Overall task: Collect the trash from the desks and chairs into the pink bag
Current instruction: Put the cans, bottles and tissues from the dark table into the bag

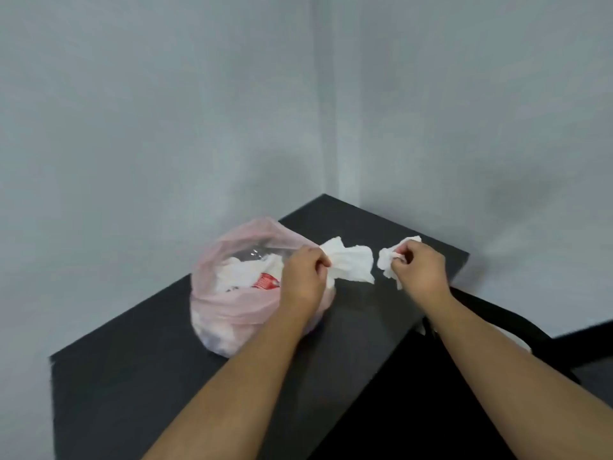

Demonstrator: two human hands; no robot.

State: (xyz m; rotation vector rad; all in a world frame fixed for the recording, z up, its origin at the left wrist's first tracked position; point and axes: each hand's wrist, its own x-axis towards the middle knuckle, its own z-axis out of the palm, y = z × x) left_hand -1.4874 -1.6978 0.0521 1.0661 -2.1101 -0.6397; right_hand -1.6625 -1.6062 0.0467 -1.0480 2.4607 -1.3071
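Note:
A translucent pink bag [232,303] stands open on the dark desk [159,376], holding white paper, a clear plastic piece and a red-printed wrapper [265,281]. My left hand [306,277] grips the bag's right rim together with a crumpled white tissue [351,263] that sticks out to the right. My right hand [419,268] is closed on a second, smaller crumpled tissue [389,260], held just above the desk to the right of the bag.
The desk sits in a corner between two pale grey walls [166,111]. A black chair's curved backrest [510,323] shows at the right, below the desk's edge. Dark floor space lies under my right forearm.

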